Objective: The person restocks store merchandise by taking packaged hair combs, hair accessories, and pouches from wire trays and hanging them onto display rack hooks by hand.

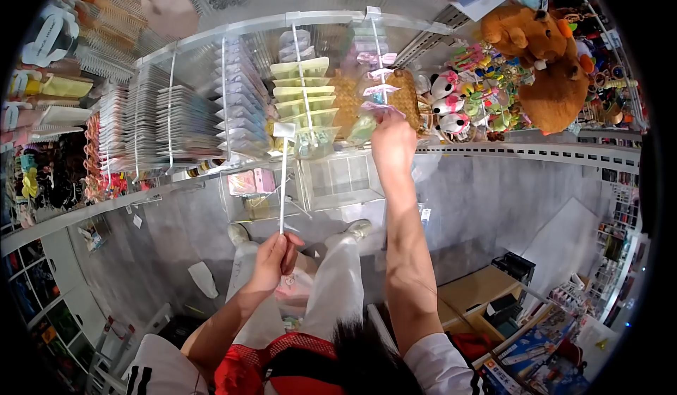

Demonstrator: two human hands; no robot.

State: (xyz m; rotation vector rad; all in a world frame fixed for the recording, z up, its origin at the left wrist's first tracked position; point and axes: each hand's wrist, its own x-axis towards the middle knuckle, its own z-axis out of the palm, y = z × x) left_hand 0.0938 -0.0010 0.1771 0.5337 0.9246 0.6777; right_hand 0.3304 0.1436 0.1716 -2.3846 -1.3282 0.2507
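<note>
My left hand (pixel 276 260) is closed around the lower end of a white display hook (pixel 283 183), which stands upright in view with a white tag plate at its far end. Out at the rack, my right hand (pixel 393 141) has its fingers curled in at the front of a row of small clear packs with pink headers (pixel 381 107). Its fingertips are partly hidden, so what it grips cannot be made out. Just left of that hand, yellow-topped clear packs (pixel 305 102) hang on another hook.
Purple-white packs (pixel 243 99) and rows of thin carded packs (pixel 151 113) hang further left. Plush keychains (pixel 451 106) and a brown plush toy (pixel 553 64) hang at the right. A clear bin (pixel 338 180) sits below the rack. Cardboard boxes (pixel 472 289) stand lower right.
</note>
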